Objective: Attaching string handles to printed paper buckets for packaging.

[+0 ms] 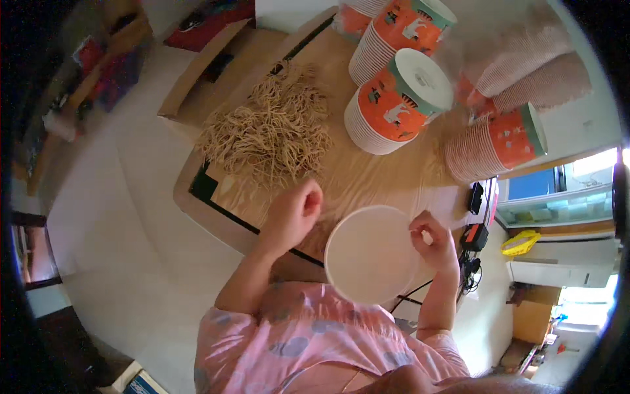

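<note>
A round, pale paper tub is in front of my body at the near edge of the table, its wide round face toward me. My right hand is closed at the right side of its rim, thumb and fingers curled together. What sits in that pinch is too small to make out. Left of the tub, my left hand is held apart from it with the fingers curled in. Whatever it holds, if anything, is hidden. Just beyond the left hand lies a loose heap of tan twisted cords.
Stacks of nested orange-and-green paper tubs stand at the far side of the wooden table. Another stack lies tilted at the right, near black cables. An open cardboard box is at the far left.
</note>
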The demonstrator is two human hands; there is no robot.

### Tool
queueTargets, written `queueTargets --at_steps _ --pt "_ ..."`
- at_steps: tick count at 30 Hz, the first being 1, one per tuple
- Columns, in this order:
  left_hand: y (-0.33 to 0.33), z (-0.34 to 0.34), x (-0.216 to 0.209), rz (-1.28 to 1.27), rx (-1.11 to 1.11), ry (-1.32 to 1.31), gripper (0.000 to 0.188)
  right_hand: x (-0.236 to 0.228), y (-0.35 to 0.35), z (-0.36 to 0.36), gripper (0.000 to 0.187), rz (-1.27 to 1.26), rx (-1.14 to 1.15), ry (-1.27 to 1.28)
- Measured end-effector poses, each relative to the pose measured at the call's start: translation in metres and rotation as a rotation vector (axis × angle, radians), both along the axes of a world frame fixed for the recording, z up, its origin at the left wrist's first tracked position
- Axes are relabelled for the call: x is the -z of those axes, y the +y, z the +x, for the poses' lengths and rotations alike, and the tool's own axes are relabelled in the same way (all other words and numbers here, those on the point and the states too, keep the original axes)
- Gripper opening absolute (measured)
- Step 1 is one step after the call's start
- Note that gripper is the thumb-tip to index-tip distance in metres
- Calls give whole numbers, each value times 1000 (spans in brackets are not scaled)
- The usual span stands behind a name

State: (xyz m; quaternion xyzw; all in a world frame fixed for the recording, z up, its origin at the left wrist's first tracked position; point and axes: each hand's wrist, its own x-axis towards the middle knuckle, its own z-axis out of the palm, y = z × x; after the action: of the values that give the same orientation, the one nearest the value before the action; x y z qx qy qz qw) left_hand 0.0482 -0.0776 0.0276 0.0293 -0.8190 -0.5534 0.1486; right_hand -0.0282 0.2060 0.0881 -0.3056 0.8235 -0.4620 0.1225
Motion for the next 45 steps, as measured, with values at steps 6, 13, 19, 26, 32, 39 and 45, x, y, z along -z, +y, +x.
queueTargets --at_steps 6,13,19,26,32,39,45 --pt "0 -5 28 -26 178 26 13 -2 14 34 16 -39 193 -97" --pt "23 -12 1 244 361 -54 26 15 14 62 11 -279 307 -319" --pt "44 8 -42 -239 414 -96 23 30 17 58 21 -449 213 -508" --pt "70 18 -69 -395 363 176 21 2 0 43 17 -389 191 -434" --pt "72 26 -75 -499 444 341 27 5 11 37 10 -148 -11 -345" --pt "78 32 -87 -593 474 431 31 -22 13 28 15 -194 -164 -279" --pt "81 36 -88 -524 548 432 30 -27 9 24 12 123 -193 -106"
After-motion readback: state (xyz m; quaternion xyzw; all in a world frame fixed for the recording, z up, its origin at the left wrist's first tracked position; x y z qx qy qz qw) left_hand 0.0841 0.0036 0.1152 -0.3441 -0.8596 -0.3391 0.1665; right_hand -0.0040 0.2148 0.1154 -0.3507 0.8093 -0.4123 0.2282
